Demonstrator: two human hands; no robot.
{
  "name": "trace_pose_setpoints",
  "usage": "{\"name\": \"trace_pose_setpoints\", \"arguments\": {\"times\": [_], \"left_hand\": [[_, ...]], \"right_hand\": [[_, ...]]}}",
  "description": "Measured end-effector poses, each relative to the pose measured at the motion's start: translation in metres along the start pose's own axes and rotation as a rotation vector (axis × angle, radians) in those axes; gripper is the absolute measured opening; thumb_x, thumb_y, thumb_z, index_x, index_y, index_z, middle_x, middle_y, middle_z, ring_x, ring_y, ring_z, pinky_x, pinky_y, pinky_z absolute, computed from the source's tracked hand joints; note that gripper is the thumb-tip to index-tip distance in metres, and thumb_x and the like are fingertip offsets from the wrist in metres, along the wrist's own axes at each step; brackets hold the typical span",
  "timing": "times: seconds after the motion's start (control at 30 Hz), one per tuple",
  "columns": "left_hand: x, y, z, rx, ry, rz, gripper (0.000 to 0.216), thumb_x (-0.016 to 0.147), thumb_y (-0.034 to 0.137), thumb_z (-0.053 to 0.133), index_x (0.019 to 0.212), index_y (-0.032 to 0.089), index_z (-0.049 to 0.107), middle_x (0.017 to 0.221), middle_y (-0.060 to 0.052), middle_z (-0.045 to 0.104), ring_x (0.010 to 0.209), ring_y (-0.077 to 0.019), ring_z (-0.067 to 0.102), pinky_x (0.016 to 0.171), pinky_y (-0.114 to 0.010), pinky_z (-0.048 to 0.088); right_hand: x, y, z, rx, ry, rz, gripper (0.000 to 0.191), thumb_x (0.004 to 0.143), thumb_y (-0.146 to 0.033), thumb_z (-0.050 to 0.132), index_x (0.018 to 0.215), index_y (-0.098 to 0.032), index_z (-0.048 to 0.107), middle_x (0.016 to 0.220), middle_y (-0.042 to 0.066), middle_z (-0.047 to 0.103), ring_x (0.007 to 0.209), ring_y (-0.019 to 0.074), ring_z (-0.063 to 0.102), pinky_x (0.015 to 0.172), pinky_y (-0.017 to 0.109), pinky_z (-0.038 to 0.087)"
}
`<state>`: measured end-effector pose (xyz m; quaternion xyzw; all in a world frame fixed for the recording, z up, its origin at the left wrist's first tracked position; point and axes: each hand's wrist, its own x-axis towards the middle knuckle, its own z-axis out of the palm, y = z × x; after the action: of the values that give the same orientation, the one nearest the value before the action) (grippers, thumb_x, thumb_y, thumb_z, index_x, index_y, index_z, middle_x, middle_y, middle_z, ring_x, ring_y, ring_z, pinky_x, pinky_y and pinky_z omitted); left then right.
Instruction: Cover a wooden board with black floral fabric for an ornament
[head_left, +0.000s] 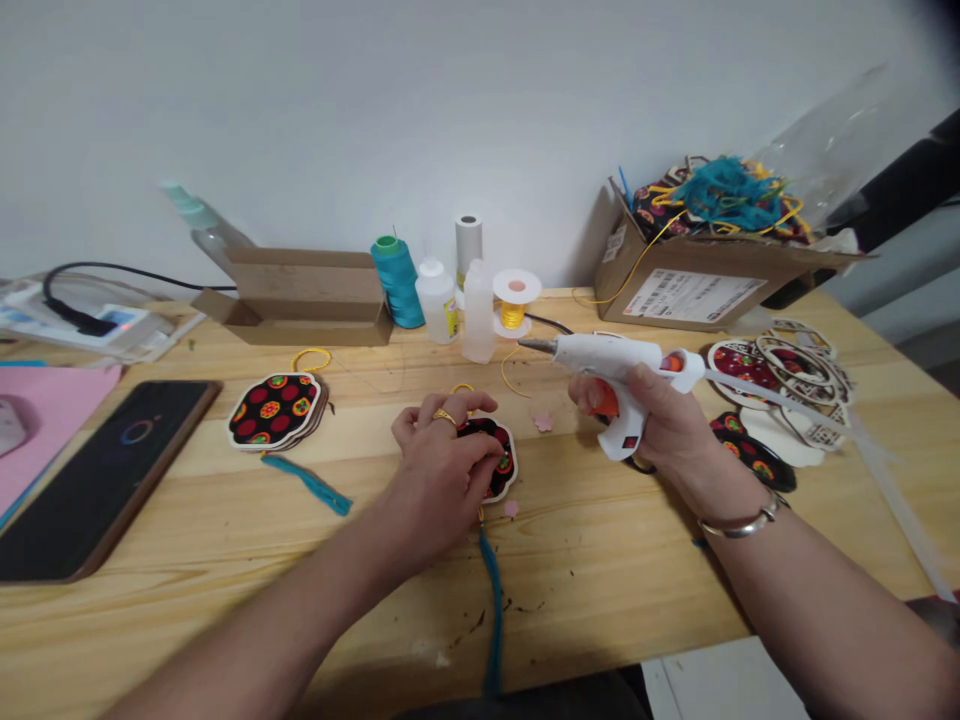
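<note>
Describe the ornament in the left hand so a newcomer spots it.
On the wooden table, left of the white glue gun, the left hand holds a black, red-dotted ornament. Unlike the stack further left, it lies alone, teal tassel running to the near edge.

Open bare wood at 6 o'clock of the left hand (442, 455), crossed only by a teal tassel (491, 600) trailing from the fabric disc (505, 467) under it. Clear lane at 9 o'clock as far as a loose teal strip (307, 483) and the stacked discs (276, 410), phone (97, 480) beyond. Blocked at 12 o'clock by bottles (478, 312), thread cone (397, 285) and cord spool (515, 300). Narrow gap at 3 o'clock toward the right hand (667, 425), glue gun (607, 358) jutting above. Crowded past that hand with wooden cut-outs (799, 385); cardboard box (697, 292) at 1 o'clock.
</note>
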<state>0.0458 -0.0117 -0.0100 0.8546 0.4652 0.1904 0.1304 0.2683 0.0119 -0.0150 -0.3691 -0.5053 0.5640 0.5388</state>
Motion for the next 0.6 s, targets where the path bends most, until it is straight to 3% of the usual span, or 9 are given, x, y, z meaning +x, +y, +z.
{"name": "trace_pose_setpoints", "arguments": {"times": [0.3,0.43,0.53,0.6], "left_hand": [[-0.002,0.000,0.002,-0.015,-0.010,0.010,0.024,0.080,0.014,0.050,0.077,0.025,0.071,0.117,-0.005,0.054,0.104,-0.0266,0.044,0.081,-0.047,0.029],[-0.001,-0.003,-0.002,-0.023,-0.013,-0.006,0.021,0.080,0.016,0.051,0.081,0.025,0.069,0.118,-0.006,0.054,0.105,-0.0265,0.045,0.084,-0.048,0.030],[0.000,-0.008,-0.013,-0.028,-0.019,-0.052,0.015,0.079,0.024,0.055,0.091,0.024,0.065,0.119,-0.006,0.053,0.108,-0.0271,0.043,0.087,-0.047,0.032],[-0.001,-0.012,-0.023,-0.001,-0.038,-0.076,0.032,0.074,0.033,0.062,0.105,0.024,0.057,0.121,-0.007,0.053,0.111,-0.0294,0.040,0.089,-0.048,0.032]], "right_hand": [[0.000,-0.003,0.002,-0.031,-0.042,-0.016,0.034,0.067,-0.053,0.063,0.064,-0.019,0.063,0.054,0.002,0.055,0.055,0.0174,0.054,0.055,0.033,0.045],[-0.001,0.000,0.001,-0.012,-0.032,0.022,0.034,0.067,-0.052,0.064,0.067,-0.018,0.062,0.055,0.001,0.056,0.055,0.0175,0.055,0.047,0.029,0.044],[-0.001,0.003,0.000,-0.012,-0.018,0.057,0.038,0.066,-0.055,0.064,0.073,-0.018,0.062,0.056,0.001,0.057,0.055,0.0178,0.055,0.044,0.028,0.042],[-0.001,0.004,-0.001,-0.006,-0.013,0.058,0.039,0.067,-0.056,0.063,0.076,-0.018,0.062,0.058,0.002,0.057,0.056,0.0176,0.055,0.045,0.028,0.042]]}}
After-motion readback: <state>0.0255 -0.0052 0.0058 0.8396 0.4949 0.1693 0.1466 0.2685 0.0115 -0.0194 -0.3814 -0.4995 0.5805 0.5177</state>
